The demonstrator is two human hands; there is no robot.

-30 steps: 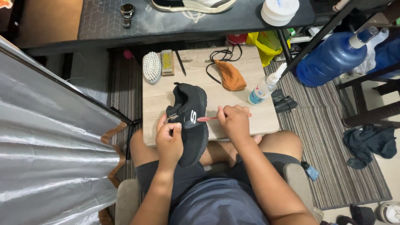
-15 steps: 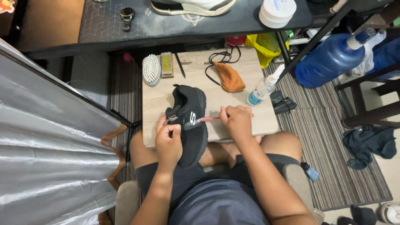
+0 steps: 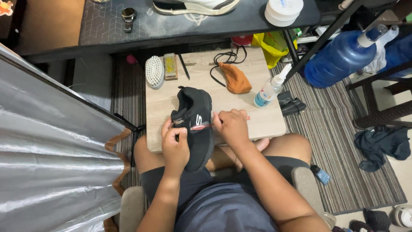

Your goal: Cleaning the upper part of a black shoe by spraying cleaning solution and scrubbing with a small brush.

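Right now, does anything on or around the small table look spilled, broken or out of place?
Nothing looks spilled or damaged. The black shoe overhangs the table edge, but the left hand grips it while the right hand works a thin red tool on its side. The spray bottle stands upright.

Top: grey-blue shirt, sleeves hidden.
Shorts: dark charcoal (thighs mostly covered).
Forearms: bare, no watch or bands.
Left hand (image 3: 175,144), right hand (image 3: 231,127): ungloved.
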